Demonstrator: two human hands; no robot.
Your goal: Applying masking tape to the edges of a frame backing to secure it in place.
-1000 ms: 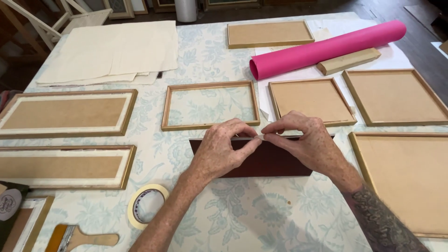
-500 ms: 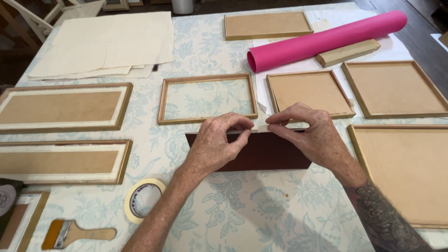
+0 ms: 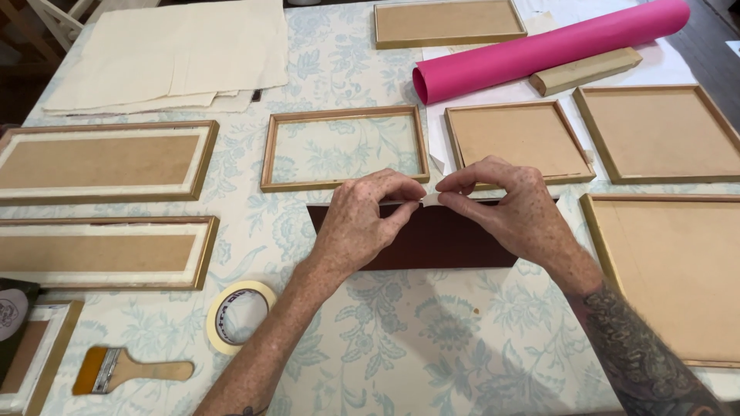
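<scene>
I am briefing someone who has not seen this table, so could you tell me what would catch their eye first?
Probably the bright pink paper roll lying slantwise at the far right. Next come the left hand and right hand, fingertips meeting over a small pale strip at the far edge of a dark red board mid-table. Gold-edged frames ring them.

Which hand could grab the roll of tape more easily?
Probably the left hand. The masking tape roll lies beside its forearm, on the left. The right hand is farther away, and both hands pinch a small tape strip over the dark red board.
</scene>
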